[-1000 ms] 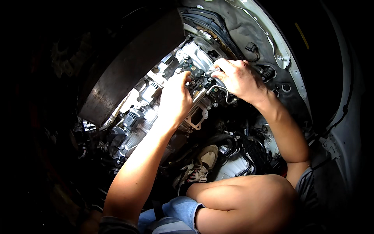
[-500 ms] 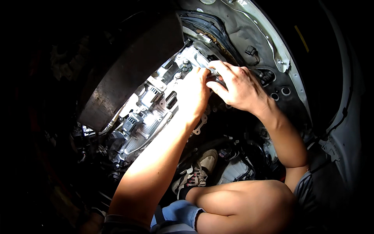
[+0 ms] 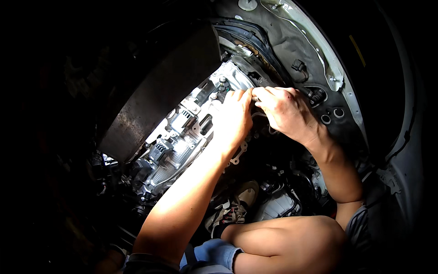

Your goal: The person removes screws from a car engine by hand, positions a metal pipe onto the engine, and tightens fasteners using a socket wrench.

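A silver cast-metal gearbox housing [image 3: 182,141] with bolts and ribs sits inside a car's wheel arch, lit by sun. My left hand [image 3: 235,118] rests on its upper right part, fingers curled at the top. My right hand [image 3: 285,109] is right beside it, fingertips pinched together against the left hand's fingertips near the housing's top edge. Whatever sits between the fingers is hidden. A small metal bracket [image 3: 239,155] shows just below the left wrist.
A dark curved brake-drum-like slab [image 3: 159,96] stands left of the housing. The grey wheel-arch liner [image 3: 292,45] with round holes and a white body edge [image 3: 319,55] curve overhead. My bent knee [image 3: 292,242] and a shoe [image 3: 237,205] lie below.
Both hands have shifted up and slightly left along the housing. The metal tool seen in the right hand a second ago is now out of sight behind the fingers.
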Motion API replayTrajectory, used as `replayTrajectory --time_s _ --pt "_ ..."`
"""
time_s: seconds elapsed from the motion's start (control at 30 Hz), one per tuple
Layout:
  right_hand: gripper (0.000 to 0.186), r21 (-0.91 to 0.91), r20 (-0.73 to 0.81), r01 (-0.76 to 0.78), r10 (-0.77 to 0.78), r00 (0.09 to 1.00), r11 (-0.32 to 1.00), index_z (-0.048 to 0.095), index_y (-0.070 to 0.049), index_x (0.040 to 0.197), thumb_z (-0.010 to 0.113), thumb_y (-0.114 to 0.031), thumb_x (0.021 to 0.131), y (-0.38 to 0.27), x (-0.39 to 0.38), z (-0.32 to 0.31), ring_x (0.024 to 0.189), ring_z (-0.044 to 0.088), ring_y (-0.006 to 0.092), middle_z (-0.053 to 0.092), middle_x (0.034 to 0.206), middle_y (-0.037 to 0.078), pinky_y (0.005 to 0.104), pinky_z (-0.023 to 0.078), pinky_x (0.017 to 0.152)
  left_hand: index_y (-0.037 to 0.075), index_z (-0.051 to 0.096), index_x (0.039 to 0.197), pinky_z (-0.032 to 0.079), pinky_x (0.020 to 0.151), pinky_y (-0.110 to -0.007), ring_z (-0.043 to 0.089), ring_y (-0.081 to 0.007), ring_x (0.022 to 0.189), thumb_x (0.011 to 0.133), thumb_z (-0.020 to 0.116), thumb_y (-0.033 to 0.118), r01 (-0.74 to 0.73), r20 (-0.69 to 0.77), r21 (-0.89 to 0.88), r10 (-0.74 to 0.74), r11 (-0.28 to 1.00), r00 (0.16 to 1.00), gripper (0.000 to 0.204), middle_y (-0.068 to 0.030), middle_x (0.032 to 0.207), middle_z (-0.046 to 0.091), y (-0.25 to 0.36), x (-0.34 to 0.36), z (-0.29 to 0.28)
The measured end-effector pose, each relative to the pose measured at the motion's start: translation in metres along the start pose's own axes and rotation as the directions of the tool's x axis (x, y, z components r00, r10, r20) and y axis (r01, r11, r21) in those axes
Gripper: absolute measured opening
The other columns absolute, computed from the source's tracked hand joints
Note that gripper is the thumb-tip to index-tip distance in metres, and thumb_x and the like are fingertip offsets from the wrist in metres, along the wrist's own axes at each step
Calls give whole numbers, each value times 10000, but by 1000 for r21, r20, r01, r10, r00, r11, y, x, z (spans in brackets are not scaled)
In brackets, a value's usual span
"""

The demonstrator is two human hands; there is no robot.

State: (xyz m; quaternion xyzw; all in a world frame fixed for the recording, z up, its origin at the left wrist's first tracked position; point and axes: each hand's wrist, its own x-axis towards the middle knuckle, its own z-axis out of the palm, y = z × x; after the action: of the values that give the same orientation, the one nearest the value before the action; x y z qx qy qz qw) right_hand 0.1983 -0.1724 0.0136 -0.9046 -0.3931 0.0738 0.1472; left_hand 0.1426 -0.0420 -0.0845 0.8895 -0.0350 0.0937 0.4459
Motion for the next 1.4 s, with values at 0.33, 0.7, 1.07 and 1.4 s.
replayTrajectory --time_s 0.33,0.7,1.07,1.4 --pt "366 -95 -27 -74 72 997 993 596 -27 837 590 -380 933 -2 4 2 575 674 318 650 637 148 397 533 503 58 658 1038 508 771 -401 608 -325 881 787 625 29 -87 -48 -24 86 996 995 254 -113 958 614 -8 3 -2" --pt "269 -137 129 -206 224 966 969 622 -20 1009 621 -277 931 0 11 -7 638 689 295 662 719 161 351 546 553 33 606 1147 475 890 -408 591 -318 1016 783 640 13 -9 12 -149 11 989 1000 366 -138 1059 638 -7 5 -2" --pt "357 -220 162 -241 279 947 945 608 -5 1008 609 -351 919 2 23 0 663 680 337 675 812 194 385 545 656 50 628 1067 484 871 -390 595 -307 993 757 704 35 11 -11 -164 -13 986 1000 319 -104 1007 626 -9 4 -2" --pt "330 -115 101 -181 192 976 977 634 -4 835 604 -321 922 4 16 -4 657 688 320 652 701 191 397 559 603 50 656 1035 493 799 -390 582 -271 960 783 628 41 11 -25 -147 -15 989 1000 254 -68 993 618 -5 5 -3"
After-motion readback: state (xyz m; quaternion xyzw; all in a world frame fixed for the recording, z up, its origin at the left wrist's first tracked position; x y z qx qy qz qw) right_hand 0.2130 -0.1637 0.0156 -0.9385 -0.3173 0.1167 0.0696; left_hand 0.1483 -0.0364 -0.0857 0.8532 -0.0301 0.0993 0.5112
